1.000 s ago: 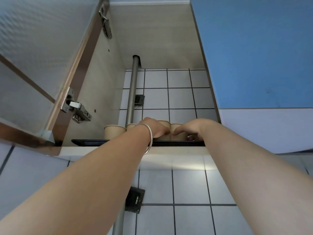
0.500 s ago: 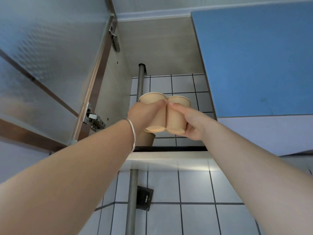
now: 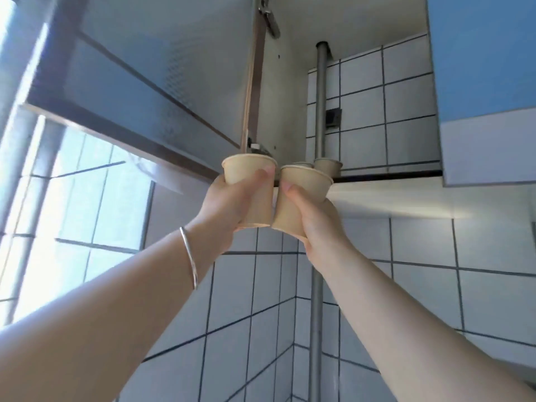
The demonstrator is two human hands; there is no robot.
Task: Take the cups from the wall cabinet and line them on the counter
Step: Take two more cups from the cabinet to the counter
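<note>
Look up at twelve o'clock and you see a grey metal pipe (image 3: 320, 105) running vertically against the white tiled wall (image 3: 406, 91), with a small dark bracket (image 3: 333, 118) just beside it. At nine o'clock a bright window (image 3: 87, 204) lets daylight in. At two o'clock hangs a blue door panel (image 3: 481, 53). At twelve o'clock, high up, you find a metal hinge (image 3: 269, 15).
</note>
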